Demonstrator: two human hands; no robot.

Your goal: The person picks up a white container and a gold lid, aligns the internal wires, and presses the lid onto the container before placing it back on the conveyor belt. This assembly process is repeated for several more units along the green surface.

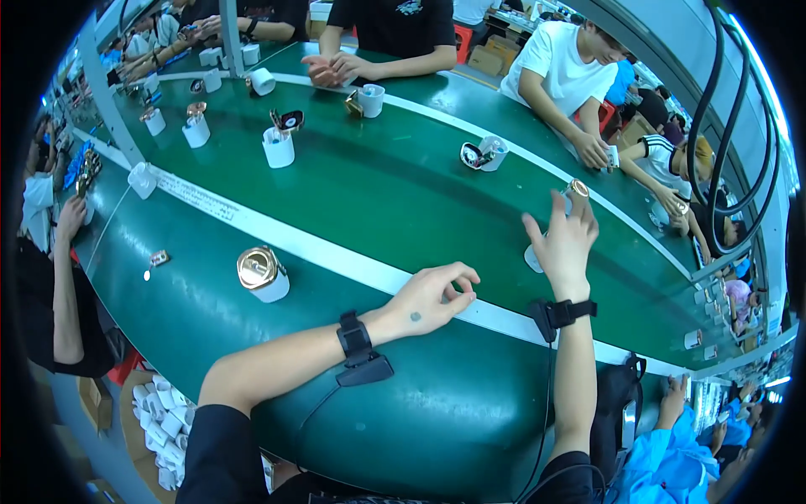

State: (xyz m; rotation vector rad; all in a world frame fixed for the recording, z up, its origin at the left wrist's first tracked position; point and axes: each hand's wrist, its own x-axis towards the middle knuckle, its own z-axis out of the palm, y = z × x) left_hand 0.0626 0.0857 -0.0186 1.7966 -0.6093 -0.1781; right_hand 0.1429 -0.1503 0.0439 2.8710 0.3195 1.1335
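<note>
My right hand (567,248) reaches over the green belt with its fingers spread. Under and beyond it is a white cup-shaped housing (533,259), mostly hidden by the hand; a gold-coloured part (578,188) shows by the fingertips. Whether the fingers touch either, I cannot tell. My left hand (428,301) hovers by the white strip (336,254), fingers loosely curled, a gap between thumb and forefinger, nothing visible in it. To its left, a white housing with a gold top (262,273) stands upright on the near green surface. Both wrists wear black straps with small boxes.
More white housings, such as one with a dark part hanging out (279,148) and another (493,153), stand along the belt. A small metallic part (158,259) lies at left. Co-workers sit across and beside. A box of white housings (164,424) is at lower left. Black cables (739,126) hang at right.
</note>
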